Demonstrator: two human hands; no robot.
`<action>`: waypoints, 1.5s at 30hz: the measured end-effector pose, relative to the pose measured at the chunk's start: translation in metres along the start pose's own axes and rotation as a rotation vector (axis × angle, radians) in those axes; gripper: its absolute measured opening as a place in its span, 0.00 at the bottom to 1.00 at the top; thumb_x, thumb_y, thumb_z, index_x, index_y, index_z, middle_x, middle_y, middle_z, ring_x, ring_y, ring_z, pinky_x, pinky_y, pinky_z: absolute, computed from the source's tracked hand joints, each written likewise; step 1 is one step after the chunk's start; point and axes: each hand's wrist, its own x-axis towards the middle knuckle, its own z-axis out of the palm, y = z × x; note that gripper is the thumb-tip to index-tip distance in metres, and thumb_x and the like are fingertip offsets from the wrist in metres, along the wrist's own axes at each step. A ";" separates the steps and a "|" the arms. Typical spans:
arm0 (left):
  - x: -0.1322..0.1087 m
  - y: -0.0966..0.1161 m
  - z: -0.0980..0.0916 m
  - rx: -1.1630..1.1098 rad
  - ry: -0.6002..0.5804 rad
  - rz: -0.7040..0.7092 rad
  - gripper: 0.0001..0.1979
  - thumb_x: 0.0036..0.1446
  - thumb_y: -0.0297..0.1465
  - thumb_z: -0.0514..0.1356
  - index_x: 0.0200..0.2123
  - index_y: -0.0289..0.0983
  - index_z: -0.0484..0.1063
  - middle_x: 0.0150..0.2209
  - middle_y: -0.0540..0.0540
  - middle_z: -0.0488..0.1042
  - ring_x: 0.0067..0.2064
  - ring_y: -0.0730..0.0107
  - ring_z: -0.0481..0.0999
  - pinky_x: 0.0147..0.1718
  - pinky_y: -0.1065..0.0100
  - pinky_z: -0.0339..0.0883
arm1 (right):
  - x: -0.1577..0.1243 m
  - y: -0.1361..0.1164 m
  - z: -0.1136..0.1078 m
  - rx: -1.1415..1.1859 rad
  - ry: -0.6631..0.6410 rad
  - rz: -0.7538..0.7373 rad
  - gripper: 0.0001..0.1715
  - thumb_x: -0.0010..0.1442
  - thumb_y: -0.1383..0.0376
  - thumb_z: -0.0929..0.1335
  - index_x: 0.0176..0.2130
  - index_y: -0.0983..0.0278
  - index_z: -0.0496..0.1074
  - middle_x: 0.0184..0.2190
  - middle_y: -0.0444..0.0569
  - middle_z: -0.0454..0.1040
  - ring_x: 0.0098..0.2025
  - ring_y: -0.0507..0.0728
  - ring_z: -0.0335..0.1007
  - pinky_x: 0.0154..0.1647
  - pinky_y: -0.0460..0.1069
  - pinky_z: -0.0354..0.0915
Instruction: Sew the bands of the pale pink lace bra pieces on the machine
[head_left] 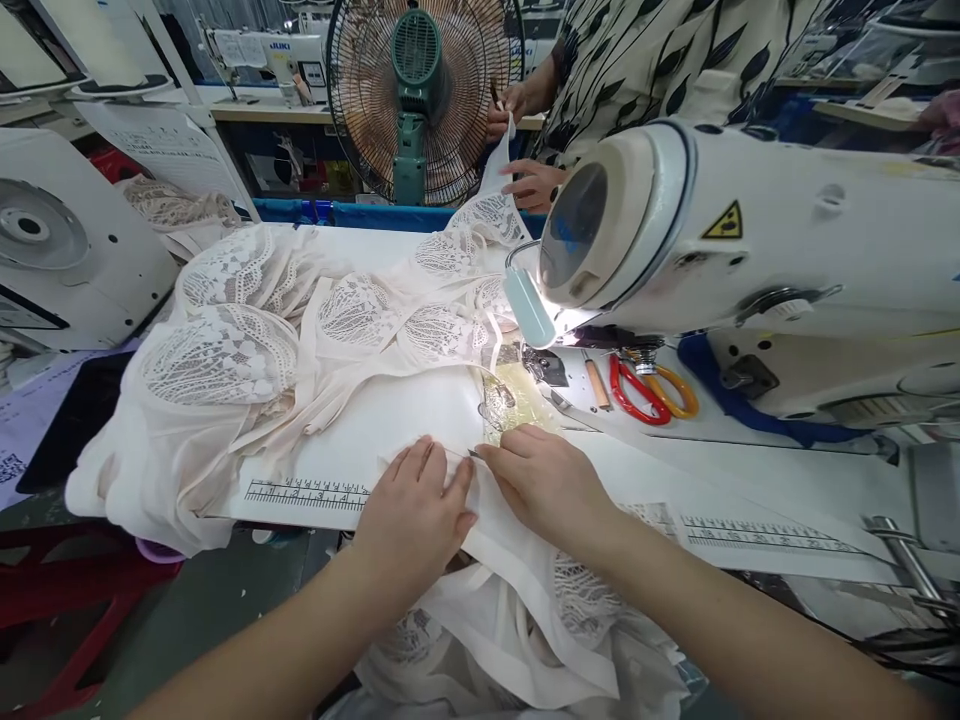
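Observation:
My left hand (416, 500) is closed on the white fabric edge at the front of the machine bed, its fingers pressing down together. Close by on the right, my right hand (551, 490) pinches the same edge. A small dark metal tip (474, 454) sticks out between its thumb and forefinger; the rest of that tool is hidden. From under my hands the bra (525, 600), white with lace cups, hangs into my lap. More joined lace bras (352, 310) spread across the table at the left. The sewing machine's needle area (544, 365) lies just beyond my hands.
Red-handled scissors (637, 392) and orange-handled scissors (677, 392) lie under the machine arm (787, 230). A fan (420, 100) stands behind the table. Across from me, a co-worker's hands (529, 185) hold the far end of the fabric. A printed ruler (307, 495) runs along the front edge.

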 end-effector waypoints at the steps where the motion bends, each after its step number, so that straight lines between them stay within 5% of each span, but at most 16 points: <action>1: 0.000 0.000 0.000 0.006 0.008 0.003 0.21 0.57 0.36 0.55 0.53 0.36 0.66 0.49 0.35 0.69 0.54 0.49 0.65 0.49 0.54 0.63 | -0.001 0.001 -0.001 -0.002 -0.011 -0.011 0.14 0.57 0.75 0.61 0.36 0.64 0.74 0.24 0.47 0.69 0.28 0.54 0.60 0.25 0.48 0.49; 7: 0.000 -0.001 0.001 0.017 0.035 0.028 0.20 0.57 0.36 0.55 0.51 0.34 0.66 0.48 0.34 0.69 0.53 0.48 0.66 0.48 0.53 0.64 | -0.016 0.008 -0.013 -0.022 -0.077 0.005 0.13 0.57 0.75 0.61 0.36 0.65 0.74 0.23 0.47 0.69 0.29 0.55 0.61 0.26 0.48 0.51; 17: 0.001 0.000 -0.001 0.053 0.013 0.025 0.22 0.57 0.37 0.55 0.53 0.35 0.65 0.48 0.36 0.69 0.53 0.49 0.66 0.49 0.54 0.63 | -0.001 -0.002 0.001 0.055 0.055 0.045 0.14 0.57 0.73 0.61 0.37 0.64 0.74 0.23 0.47 0.69 0.29 0.54 0.62 0.24 0.47 0.50; 30: 0.002 0.001 -0.003 0.049 -0.010 0.004 0.21 0.56 0.36 0.56 0.52 0.37 0.66 0.49 0.36 0.69 0.54 0.49 0.66 0.49 0.54 0.64 | -0.012 0.006 -0.022 0.001 -0.158 0.085 0.14 0.55 0.76 0.61 0.34 0.64 0.73 0.25 0.48 0.71 0.30 0.56 0.64 0.26 0.49 0.53; 38: 0.004 0.007 -0.002 0.071 0.043 0.039 0.18 0.58 0.33 0.51 0.49 0.31 0.69 0.52 0.35 0.67 0.55 0.51 0.64 0.53 0.51 0.59 | -0.027 0.005 -0.008 0.460 0.092 0.275 0.10 0.59 0.69 0.59 0.35 0.64 0.69 0.27 0.48 0.70 0.31 0.55 0.66 0.30 0.48 0.62; 41: 0.003 0.013 0.001 0.059 -0.021 0.089 0.22 0.59 0.34 0.50 0.51 0.24 0.66 0.50 0.32 0.68 0.54 0.52 0.65 0.53 0.56 0.60 | -0.024 0.005 0.004 0.423 0.129 0.226 0.12 0.59 0.69 0.59 0.38 0.65 0.70 0.28 0.49 0.71 0.33 0.56 0.66 0.32 0.50 0.63; 45: 0.001 0.021 0.005 0.022 -0.025 0.049 0.26 0.58 0.41 0.51 0.56 0.32 0.62 0.51 0.31 0.67 0.54 0.46 0.65 0.51 0.50 0.61 | -0.017 0.006 0.008 0.334 0.119 0.148 0.15 0.59 0.70 0.59 0.40 0.65 0.72 0.27 0.49 0.71 0.33 0.57 0.65 0.31 0.49 0.61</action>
